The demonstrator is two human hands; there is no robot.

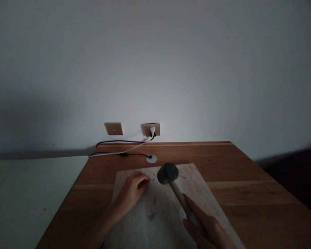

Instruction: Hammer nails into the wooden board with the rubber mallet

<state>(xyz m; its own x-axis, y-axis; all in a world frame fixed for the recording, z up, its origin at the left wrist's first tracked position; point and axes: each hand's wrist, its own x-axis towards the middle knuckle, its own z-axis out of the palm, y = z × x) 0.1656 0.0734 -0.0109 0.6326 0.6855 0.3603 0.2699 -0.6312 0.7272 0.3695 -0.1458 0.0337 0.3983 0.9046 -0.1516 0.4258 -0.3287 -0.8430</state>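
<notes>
Mallet (171,180): a dark rubber-looking head on a pale wooden handle, head raised above the far half of the board, handle running back toward the near right corner of the board.
Right hand (207,230): wrapped around the low end of the handle, index finger laid along it; a firm grasp as far as the dim light shows.
Left hand (132,192): resting on the board left of the mallet head, fingers curled and pinched together at their tips; a small dark thing, perhaps a nail (152,180), shows just past the fingertips, too small to name for sure.
Board (197,186): a pale slab with reddish stains, lying in the middle of the worktop, its near edge out of view; a few small dark marks sit on its centre.
Worktop (248,193): brown wood, its far edge against the wall.
Far edge: a white grommet (151,158) near the middle, a black and a white cable (119,147) leading to a wall socket (152,129).
Risk 1: the fingertips lie just beside the mallet head, so a blow that drifts left could land on them.
Risk 2: the light is poor, which makes aiming harder.
Risk 3: a glancing strike could send the small thing skidding, or shift the board, which looks unclamped.
</notes>
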